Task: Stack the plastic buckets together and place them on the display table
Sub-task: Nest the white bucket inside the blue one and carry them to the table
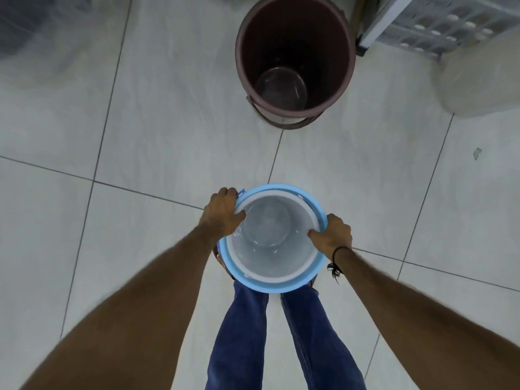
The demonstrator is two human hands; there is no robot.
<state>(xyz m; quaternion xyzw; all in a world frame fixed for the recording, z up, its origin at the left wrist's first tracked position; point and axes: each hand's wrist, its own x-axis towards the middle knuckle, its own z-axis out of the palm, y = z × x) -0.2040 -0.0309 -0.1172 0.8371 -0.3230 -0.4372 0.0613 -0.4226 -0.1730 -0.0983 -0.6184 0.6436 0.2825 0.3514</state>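
A white bucket (270, 257) sits nested inside a light blue bucket (281, 287), right in front of my legs. My left hand (223, 213) grips the stacked rims on the left, thumb inside the white bucket. My right hand (333, 235) grips the rims on the right, also with the thumb inside. A dark brown bucket (295, 60) stands upright on the tiled floor farther ahead, with its handle hanging down at the near side.
Grey floor tiles (140, 122) spread all around. A white shelf leg and a pale plastic crate (439, 23) are at the top right. Below them a whitish wrapped object (478, 83) stands on the floor. Something blurred and dark lies at the top left.
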